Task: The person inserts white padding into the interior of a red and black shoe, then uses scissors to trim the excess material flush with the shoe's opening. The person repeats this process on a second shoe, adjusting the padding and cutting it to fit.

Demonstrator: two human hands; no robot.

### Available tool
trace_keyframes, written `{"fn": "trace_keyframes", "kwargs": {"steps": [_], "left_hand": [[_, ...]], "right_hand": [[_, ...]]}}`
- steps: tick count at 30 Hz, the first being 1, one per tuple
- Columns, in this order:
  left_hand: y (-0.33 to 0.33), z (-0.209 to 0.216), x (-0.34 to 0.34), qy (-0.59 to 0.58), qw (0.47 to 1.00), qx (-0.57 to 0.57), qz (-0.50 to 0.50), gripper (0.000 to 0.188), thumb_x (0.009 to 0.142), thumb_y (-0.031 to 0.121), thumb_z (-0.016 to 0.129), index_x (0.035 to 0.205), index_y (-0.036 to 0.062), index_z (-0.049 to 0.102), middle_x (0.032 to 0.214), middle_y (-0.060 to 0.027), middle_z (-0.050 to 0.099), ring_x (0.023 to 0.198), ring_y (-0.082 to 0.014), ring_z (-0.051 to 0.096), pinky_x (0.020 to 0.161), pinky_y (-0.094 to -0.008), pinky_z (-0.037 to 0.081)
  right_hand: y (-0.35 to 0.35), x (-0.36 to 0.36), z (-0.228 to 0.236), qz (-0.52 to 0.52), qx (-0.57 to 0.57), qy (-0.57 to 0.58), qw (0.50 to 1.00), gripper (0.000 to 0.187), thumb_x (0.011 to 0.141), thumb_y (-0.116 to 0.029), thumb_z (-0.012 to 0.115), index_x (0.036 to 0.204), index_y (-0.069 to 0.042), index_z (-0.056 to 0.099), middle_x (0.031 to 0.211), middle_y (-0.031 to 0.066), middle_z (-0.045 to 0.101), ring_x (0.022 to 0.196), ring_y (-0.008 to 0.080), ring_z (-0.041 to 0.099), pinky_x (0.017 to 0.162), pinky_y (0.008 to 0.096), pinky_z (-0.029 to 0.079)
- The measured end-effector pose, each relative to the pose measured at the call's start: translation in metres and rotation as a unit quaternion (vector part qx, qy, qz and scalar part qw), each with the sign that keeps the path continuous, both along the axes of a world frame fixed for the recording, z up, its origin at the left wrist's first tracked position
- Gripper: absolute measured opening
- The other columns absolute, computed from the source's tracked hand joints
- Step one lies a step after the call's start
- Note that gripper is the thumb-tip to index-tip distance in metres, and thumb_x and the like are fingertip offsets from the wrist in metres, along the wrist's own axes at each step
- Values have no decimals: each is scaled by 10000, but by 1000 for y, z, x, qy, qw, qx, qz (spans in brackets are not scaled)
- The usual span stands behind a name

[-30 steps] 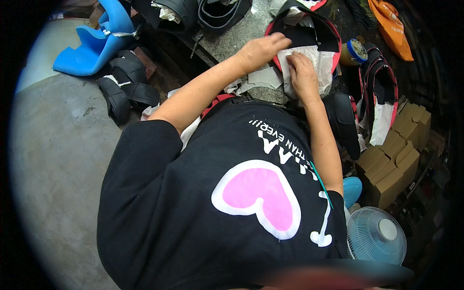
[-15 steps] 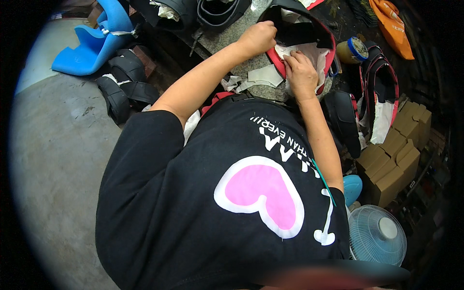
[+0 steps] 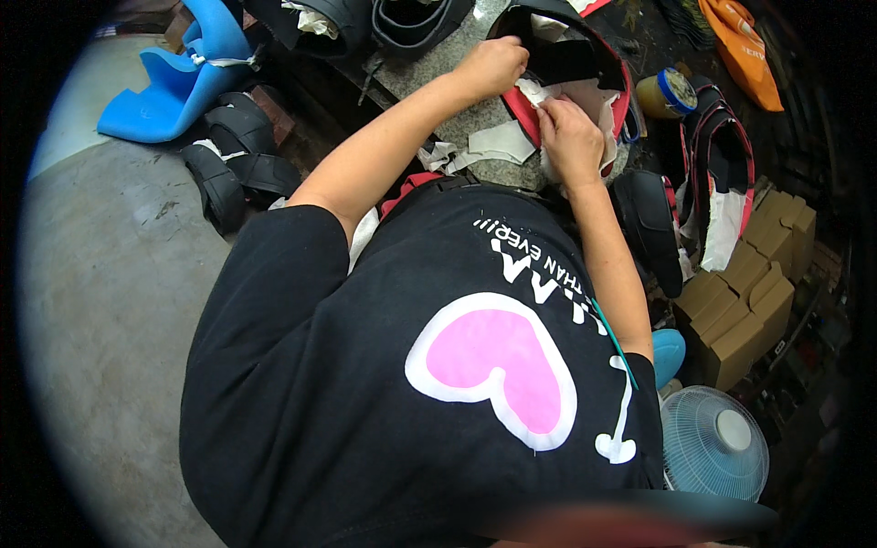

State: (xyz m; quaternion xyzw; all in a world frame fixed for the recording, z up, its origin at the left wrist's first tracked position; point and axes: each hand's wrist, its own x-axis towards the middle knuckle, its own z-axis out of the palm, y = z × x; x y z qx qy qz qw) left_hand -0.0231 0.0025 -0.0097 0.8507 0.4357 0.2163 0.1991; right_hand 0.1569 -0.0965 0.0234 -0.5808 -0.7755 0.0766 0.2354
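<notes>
In front of me on a speckled stone slab (image 3: 415, 80) lies a curved black padded piece (image 3: 598, 62) with a red edge and white paper-like lining (image 3: 604, 103) inside. My left hand (image 3: 493, 68) is closed at the left rim of this piece, its fingertips partly hidden. My right hand (image 3: 574, 142) is closed with thumb and fingers on the white lining, by the red front edge. Between the two hands a strip of the lining is creased and raised. A loose off-white scrap (image 3: 498, 146) lies on the slab just left of my right hand.
More black and red padded pieces (image 3: 722, 164) stand at the right, beside a jar with a blue lid (image 3: 676, 91). Cardboard boxes (image 3: 749, 310) and a fan (image 3: 717, 443) are lower right. At left are a blue foam piece (image 3: 174, 96) and black padded pieces (image 3: 239, 164).
My left hand has shifted slightly to the right along the rim. The white lining between my hands now stands up more, and my right hand has moved a little with it.
</notes>
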Motion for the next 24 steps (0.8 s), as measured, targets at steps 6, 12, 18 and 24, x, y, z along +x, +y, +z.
{"fn": "trace_keyframes", "kwargs": {"steps": [6,12,18,24], "left_hand": [[12,-3,-1,45,999,6,-23,192,838,194,655,937,35,698,918,-190,657,903,-378,647,811,-465,525],[20,-2,3,93,995,-13,-44,198,815,201,641,862,21,710,891,-220,682,882,-373,672,799,-474,540],[15,-11,3,66,997,19,-21,171,829,174,637,893,20,672,903,-215,663,888,-390,652,802,-473,529],[6,6,-6,16,998,-29,-54,349,829,177,671,1166,125,600,970,-188,633,915,-371,643,818,-469,524]], "right_hand": [[10,-14,14,-97,-92,-29,991,329,807,-386,732,993,-134,634,812,82,691,788,284,679,656,407,542],[22,-30,2,31,61,-189,980,232,762,-325,726,873,-131,663,739,64,649,752,267,672,647,389,551],[34,-7,-1,-92,-59,24,994,179,917,-266,590,918,-116,689,784,126,695,732,329,683,672,434,532],[23,-6,2,12,-34,38,999,191,879,-306,650,928,-149,746,880,56,705,785,283,676,710,394,536]]}}
